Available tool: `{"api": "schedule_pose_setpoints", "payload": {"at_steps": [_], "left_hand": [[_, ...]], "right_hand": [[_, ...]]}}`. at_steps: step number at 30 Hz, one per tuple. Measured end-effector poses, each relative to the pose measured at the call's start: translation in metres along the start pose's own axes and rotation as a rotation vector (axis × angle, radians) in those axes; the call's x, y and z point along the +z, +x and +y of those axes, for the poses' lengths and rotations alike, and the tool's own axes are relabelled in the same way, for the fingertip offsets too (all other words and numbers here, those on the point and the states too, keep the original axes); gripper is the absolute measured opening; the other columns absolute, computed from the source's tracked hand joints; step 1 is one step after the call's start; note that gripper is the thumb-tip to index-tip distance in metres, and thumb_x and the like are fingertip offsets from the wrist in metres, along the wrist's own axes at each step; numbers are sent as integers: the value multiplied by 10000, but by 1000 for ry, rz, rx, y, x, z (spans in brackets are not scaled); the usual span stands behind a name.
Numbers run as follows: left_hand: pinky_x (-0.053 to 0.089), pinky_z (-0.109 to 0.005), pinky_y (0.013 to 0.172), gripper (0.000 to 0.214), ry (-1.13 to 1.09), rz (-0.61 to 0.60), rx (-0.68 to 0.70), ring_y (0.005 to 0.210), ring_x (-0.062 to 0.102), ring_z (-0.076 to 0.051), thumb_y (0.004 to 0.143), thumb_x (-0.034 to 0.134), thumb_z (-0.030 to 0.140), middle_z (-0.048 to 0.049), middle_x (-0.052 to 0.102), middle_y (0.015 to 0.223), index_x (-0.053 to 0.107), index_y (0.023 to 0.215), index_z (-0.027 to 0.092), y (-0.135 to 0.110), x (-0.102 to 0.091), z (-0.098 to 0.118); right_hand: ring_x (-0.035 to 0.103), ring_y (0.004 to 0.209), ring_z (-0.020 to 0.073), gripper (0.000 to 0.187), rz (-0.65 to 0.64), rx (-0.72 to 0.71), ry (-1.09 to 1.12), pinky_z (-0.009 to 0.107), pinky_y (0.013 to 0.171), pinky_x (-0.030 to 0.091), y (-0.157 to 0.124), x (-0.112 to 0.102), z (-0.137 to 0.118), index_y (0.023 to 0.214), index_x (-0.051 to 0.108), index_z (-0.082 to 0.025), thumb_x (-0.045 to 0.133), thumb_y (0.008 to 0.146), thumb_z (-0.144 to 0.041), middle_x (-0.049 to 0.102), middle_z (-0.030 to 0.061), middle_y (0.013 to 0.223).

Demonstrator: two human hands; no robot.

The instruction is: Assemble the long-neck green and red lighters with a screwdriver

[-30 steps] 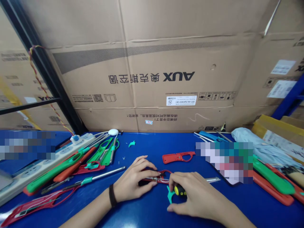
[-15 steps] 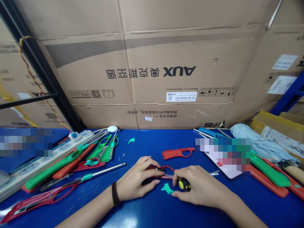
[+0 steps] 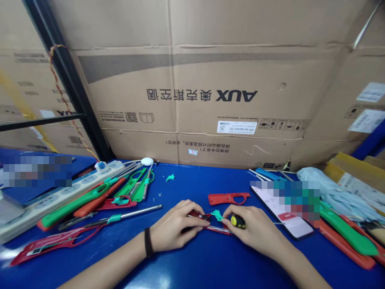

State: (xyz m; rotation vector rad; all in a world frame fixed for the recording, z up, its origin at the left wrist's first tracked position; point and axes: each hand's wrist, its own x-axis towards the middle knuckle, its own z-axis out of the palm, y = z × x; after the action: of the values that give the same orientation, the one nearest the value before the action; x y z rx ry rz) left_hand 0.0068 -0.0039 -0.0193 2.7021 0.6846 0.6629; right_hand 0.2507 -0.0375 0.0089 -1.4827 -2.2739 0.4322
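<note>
My left hand [image 3: 174,228] rests on the blue table, fingers pinched on a red lighter shell half [image 3: 214,228] that lies between my hands. My right hand [image 3: 254,230] is closed round a small screwdriver with a yellow and black handle [image 3: 237,221], and its fingertips hold a small teal trigger piece [image 3: 217,215] just above the red shell. A black band is on my left wrist. Another red shell half [image 3: 228,198] lies a little farther back.
Green, red and orange long lighters and metal tubes [image 3: 99,200] lie at the left beside a white power strip [image 3: 60,196]. A phone [image 3: 288,218], a folded light-blue cloth [image 3: 333,192] and more lighters [image 3: 345,235] are at the right. Big cardboard boxes [image 3: 204,80] wall the back.
My right hand picked the teal piece up off the table and carried it up to the red shell. The view shifted slightly.
</note>
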Motion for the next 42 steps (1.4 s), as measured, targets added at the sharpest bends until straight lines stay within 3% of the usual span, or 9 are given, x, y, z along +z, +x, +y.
{"api": "schedule_pose_setpoints", "payload": {"at_steps": [8,14,18,28,37,42], "left_hand": [[416,-318,889,270,21,9,16,981,536,-181,918,488,204,-71,582,1093,627,1143,260,0,0,-1],[262,-439,1063,259,55,53,-7,976,570,-158,884,536,184,-28,615,1050,635,1099,288,0,-1,-4],[218,-433,1102,203,42,96,-13,924,601,-127,859,574,188,4,643,986,657,1021,278,-1,0,-5],[216,-433,1086,236,13,4,-62,1051,530,-174,864,546,163,-33,570,1082,616,1069,257,1,0,0],[308,-386,982,95,-100,-15,-184,995,506,-183,893,533,220,-28,555,1077,592,967,227,3,4,5],[308,-374,972,96,-97,-2,-149,984,494,-182,892,533,204,-34,557,1061,600,959,221,2,4,5]], "right_hand": [[667,755,184,129,-36,-12,-8,237,642,407,2,7,2,863,661,-281,534,848,-298,726,-27,841],[663,750,174,126,-31,-46,-3,231,636,392,1,7,-1,848,663,-285,542,840,-250,723,-39,851],[657,774,167,134,-11,-72,7,233,659,400,3,10,-1,862,654,-279,527,857,-235,708,-34,890],[652,772,164,131,9,-75,18,240,662,400,3,12,0,862,644,-270,516,869,-246,700,-30,890],[648,754,158,140,25,-82,25,231,651,391,4,18,-2,847,652,-275,518,862,-238,700,-37,854],[639,736,151,140,22,-90,22,222,638,389,5,18,-3,827,648,-264,519,856,-218,691,-32,823]]}}
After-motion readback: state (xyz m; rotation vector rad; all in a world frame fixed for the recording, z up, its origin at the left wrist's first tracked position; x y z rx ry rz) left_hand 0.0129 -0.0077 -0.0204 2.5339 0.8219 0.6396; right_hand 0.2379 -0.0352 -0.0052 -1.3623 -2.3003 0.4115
